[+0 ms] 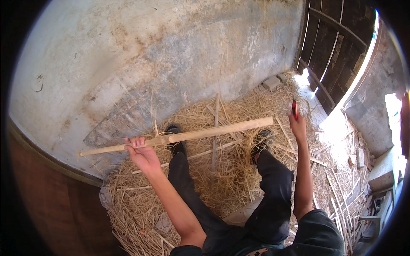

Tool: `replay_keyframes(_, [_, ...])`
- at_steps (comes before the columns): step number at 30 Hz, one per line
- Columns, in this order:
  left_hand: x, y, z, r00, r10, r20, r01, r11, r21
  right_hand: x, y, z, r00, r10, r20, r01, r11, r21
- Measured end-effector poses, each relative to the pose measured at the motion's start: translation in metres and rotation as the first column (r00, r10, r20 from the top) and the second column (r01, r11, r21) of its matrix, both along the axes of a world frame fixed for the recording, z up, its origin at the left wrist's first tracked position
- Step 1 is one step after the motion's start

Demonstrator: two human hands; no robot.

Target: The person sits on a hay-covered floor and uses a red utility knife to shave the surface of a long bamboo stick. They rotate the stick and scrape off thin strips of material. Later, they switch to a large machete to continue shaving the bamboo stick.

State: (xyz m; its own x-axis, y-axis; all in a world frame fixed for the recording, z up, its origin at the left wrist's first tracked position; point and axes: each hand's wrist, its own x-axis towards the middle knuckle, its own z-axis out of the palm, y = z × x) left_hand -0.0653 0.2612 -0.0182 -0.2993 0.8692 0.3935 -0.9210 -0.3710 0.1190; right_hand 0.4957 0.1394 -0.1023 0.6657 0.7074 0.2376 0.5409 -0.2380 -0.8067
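Observation:
A long pale stick [222, 129], of wood or bamboo, runs across in front of me, thinner toward its left end and broad at the right. The fingers of my left hand [144, 156] are closed round its left part, palm turned up. Off to the right, clear of the stick, my right hand [298, 128] grips a red and black utility knife [295, 110] pointing away from me; its blade is too small to make out. Below the stick are my two shoes, the left one [173, 130] and the right one [262, 140].
Straw-like shavings [141, 213] and loose thin strips [337, 196] cover the floor. A stained wall [179, 55] rises in front, with bricks [271, 82] at its foot. A dark plank door [333, 42] stands at the far right, and a brown panel [55, 187] at the left.

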Motion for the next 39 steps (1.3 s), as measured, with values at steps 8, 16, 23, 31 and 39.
replay_keyframes(8, [-0.003, -0.006, 0.011, 0.962, 0.210, -0.175, -0.218, 0.976, -0.026, -0.016, -0.196, -0.327, 0.956, -0.092, -0.279, -0.181, 0.565, -0.805])
replay_keyframes(16, [0.028, -0.020, 0.038, 0.884, 0.275, -0.380, -0.314, 0.949, -0.044, -0.117, -0.261, -0.349, 0.888, 0.071, -0.453, -0.419, 0.530, -0.737])
replay_keyframes(23, [0.048, -0.028, 0.044, 0.893, 0.218, -0.394, -0.243, 0.970, -0.014, -0.111, -0.225, -0.349, 0.967, 0.005, -0.255, -0.208, 0.599, -0.774])
replay_keyframes(31, [0.061, -0.030, 0.041, 0.909, 0.123, -0.398, -0.130, 0.991, 0.009, -0.107, -0.222, -0.361, 0.986, -0.086, -0.146, -0.059, 0.636, -0.769])
replay_keyframes(39, [0.068, -0.031, 0.042, 0.880, 0.130, -0.457, -0.141, 0.990, 0.009, -0.112, -0.228, -0.375, 0.983, -0.164, -0.077, 0.054, 0.672, -0.739])
